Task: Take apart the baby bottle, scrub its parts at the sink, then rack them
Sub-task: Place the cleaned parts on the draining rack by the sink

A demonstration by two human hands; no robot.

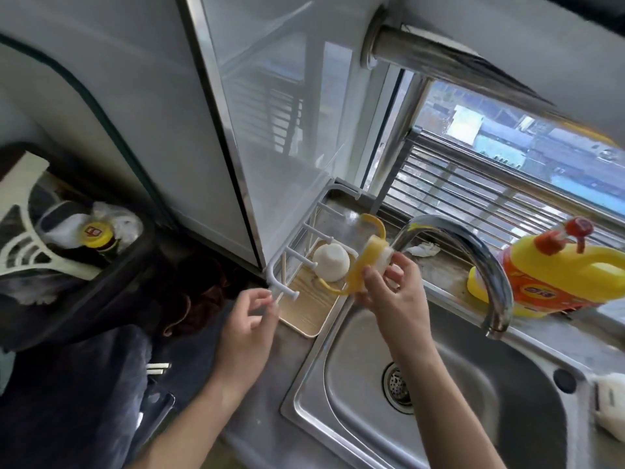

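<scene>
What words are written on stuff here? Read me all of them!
Orange label on the yellow detergent jug: there is writing, but it is too blurred to read.
Red label on the yellow bottle cap at the left: too blurred to read.
Nothing else shows readable writing.

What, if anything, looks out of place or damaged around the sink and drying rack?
Nothing looks spilled or broken. The only stray item is a crumpled white wad lying loose on the ledge behind the tap.

A drying rack (306, 309) sits left of the sink (473, 384), a cap (330, 263) on its pegs. A detergent jug (554, 275) stands behind the faucet (473, 252).
</scene>
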